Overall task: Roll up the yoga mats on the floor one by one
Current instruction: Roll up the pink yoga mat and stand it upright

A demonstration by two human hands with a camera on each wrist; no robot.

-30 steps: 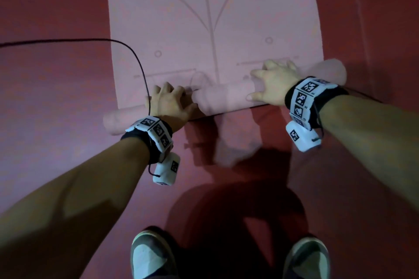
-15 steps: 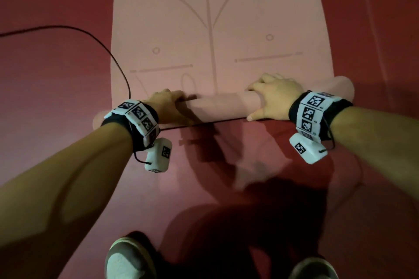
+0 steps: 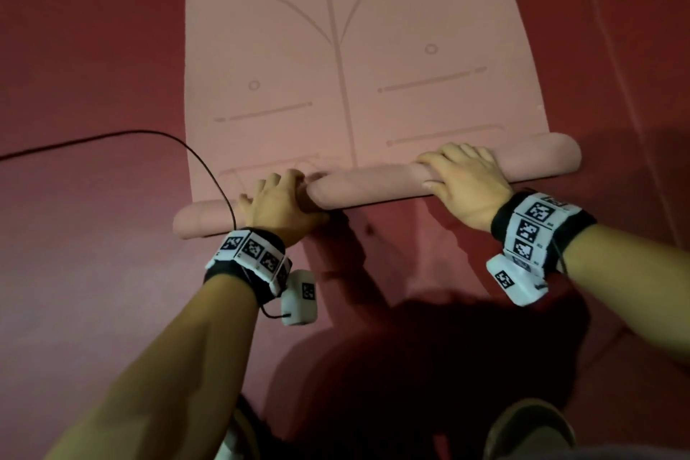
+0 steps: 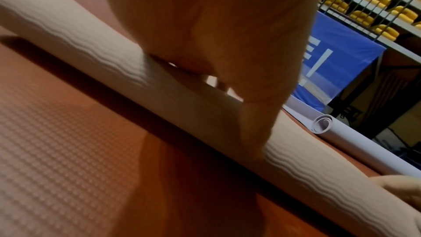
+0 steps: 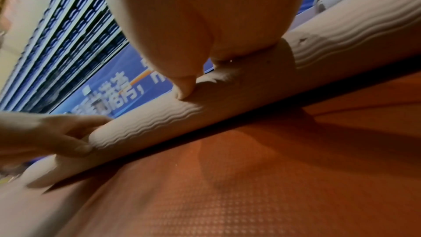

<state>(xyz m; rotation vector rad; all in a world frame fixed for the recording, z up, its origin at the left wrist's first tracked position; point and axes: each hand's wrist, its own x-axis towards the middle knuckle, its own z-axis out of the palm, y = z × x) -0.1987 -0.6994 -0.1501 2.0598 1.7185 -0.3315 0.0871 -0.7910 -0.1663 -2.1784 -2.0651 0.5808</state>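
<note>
Mid-roll on the pink yoga mat point(image 3: 336, 48), spread flat on the red floor point(image 3: 93, 48) and running toward the far edge. Near end already wound into a slim roll point(image 3: 373, 183) lying crosswise, its right end a little farther along than its left. Left hand point(image 3: 278, 205) draped over the roll left of centre, fingers curled across the top, thumb on the near side. Right hand point(image 3: 463, 179) pressing down right of centre, fingers over the far side, thumb tip dug into the foam. Hands well apart, both clamped on the roll. Black cable point(image 3: 112, 136) crossing the mat's left edge toward the left wrist. Next, probably: push forward evenly, bring the left end level, keep the winding tight, mind the cable.
</note>
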